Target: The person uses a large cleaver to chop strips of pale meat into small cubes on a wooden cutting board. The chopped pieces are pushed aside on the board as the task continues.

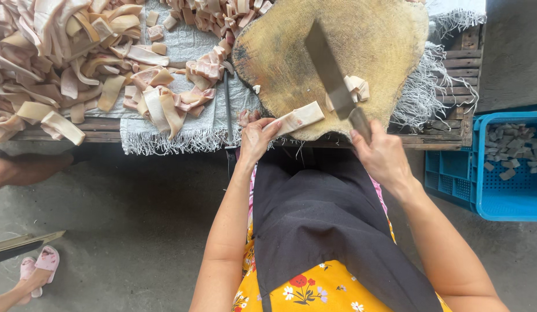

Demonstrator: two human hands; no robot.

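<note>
A round wooden chopping block (372,40) lies on a low wooden table. My right hand (379,153) grips the handle of a cleaver (328,72), whose blade rests across the block. My left hand (256,138) holds a pale strip of skin (297,118) flat at the block's near edge, just left of the blade. Several small cut pieces (356,86) lie to the right of the blade.
A large heap of pale pink skin strips (66,58) covers a white cloth (190,40) to the left. A blue plastic crate (500,173) with cut pieces stands on the floor at right. Another person's foot in a pink sandal (40,266) is at lower left.
</note>
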